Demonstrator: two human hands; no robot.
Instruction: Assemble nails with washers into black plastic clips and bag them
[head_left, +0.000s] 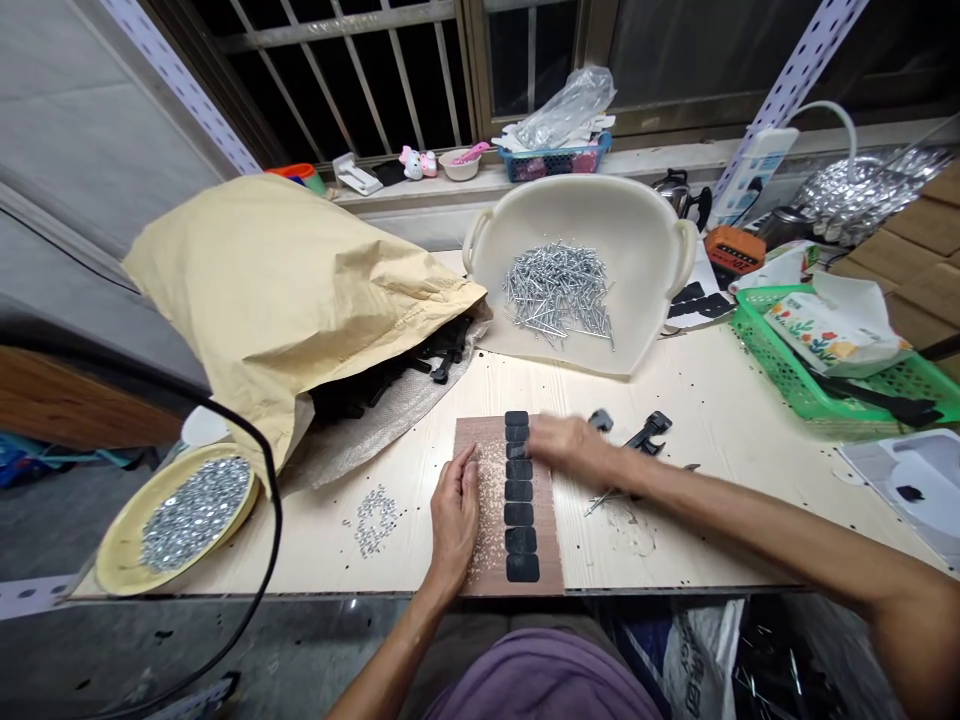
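A reddish-brown board [544, 560] lies near the table's front edge, with a column of black rounded pads [519, 491] down it and pale small bits [489, 510] scattered to the left of them. My left hand [455, 505] rests on the board's left side, fingers stretched out and holding nothing I can see. My right hand [566, 448] is smeared by motion beside the upper pads; its fingers cannot be made out. Black plastic parts [649, 432] lie just beyond the right wrist, and a screw [598, 502] sits near the forearm.
A white basin [637, 330] holds many screws [559, 285]. Black parts [390, 380] spill from a beige sack [300, 270]. At left are a yellow bowl [112, 560] of metal washers [199, 510] and small loose metal pieces [375, 520]. A green basket [795, 395] stands right; a black cable [277, 500] loops left.
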